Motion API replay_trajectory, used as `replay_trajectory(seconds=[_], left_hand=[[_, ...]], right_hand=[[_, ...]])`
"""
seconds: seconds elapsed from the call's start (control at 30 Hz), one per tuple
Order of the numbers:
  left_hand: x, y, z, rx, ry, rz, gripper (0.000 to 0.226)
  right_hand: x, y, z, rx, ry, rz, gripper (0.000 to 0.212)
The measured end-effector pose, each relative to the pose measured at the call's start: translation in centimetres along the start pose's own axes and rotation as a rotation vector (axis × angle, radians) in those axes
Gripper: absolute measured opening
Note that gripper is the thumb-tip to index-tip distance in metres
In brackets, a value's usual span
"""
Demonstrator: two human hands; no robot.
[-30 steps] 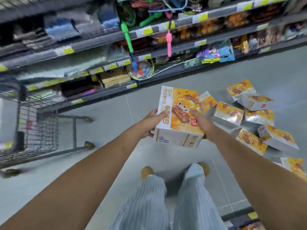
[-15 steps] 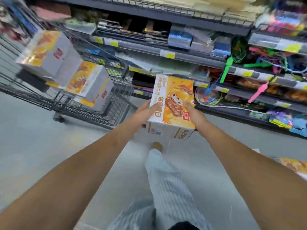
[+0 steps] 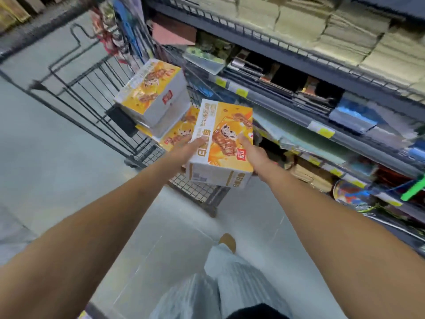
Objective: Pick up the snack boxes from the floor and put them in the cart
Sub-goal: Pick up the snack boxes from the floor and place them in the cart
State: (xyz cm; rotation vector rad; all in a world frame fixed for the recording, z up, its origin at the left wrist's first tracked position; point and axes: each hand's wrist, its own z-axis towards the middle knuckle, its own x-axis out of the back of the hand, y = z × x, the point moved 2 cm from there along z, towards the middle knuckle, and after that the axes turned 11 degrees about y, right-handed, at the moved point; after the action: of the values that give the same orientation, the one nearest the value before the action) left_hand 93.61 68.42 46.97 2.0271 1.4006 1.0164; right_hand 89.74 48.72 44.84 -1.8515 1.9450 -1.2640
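Observation:
I hold an orange and white snack box between both hands, above the near right corner of the black wire cart. My left hand grips its left side with the thumb on top. On the box's right side my right hand grips it the same way. Inside the cart lie other snack boxes: one on top and another under it, partly hidden by the held box.
Store shelving full of packaged goods runs along the right, close beside the cart. Grey floor spreads to the left and below. My striped trouser leg and a brown shoe are under my arms.
I turned from the floor pile toward the cart and carried the box up to it. The cart now sits directly in front, and the pile of boxes has left the view.

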Motion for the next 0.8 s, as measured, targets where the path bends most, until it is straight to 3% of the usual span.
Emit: replay_trajectory(seconds=[0.1, 0.33, 0.43, 0.5, 0.6, 0.7, 0.77, 0.8], left_hand=[[2.6, 0.4, 2.3, 0.030, 0.011, -0.028, 0.036], [8.0, -0.2, 8.4, 0.283, -0.043, -0.130, 0.046], [9.0, 0.3, 11.4, 0.313, -0.078, -0.171, 0.033], [9.7, 0.8, 13.6, 0.361, -0.101, -0.090, 0.025], [11.3, 0.6, 16.4, 0.409, -0.162, 0.076, 0.046], [13.6, -0.4, 18.8, 0.235, -0.229, 0.414, 0.054], [14.1, -1.0, 20.9, 0.233, -0.259, 0.452, 0.052], [14.3, -1.3, 21.4, 0.234, -0.299, 0.436, 0.048]], right_hand=[[-3.4, -2.0, 1.2, -0.054, -0.090, -0.062, 0.088], [-10.3, -4.9, 4.5, -0.229, -0.157, 0.066, 0.062], [-13.0, -5.7, 5.9, -0.291, -0.098, 0.117, 0.062], [-15.0, -6.0, 7.4, -0.343, 0.000, 0.113, 0.081], [-17.0, -5.6, 9.6, -0.324, 0.116, 0.077, 0.080], [-19.4, -5.8, 10.2, -0.381, 0.149, 0.096, 0.081], [-21.3, -5.1, 11.6, -0.386, 0.135, 0.220, 0.083], [-22.2, -4.3, 12.7, -0.404, 0.144, 0.254, 0.096]])
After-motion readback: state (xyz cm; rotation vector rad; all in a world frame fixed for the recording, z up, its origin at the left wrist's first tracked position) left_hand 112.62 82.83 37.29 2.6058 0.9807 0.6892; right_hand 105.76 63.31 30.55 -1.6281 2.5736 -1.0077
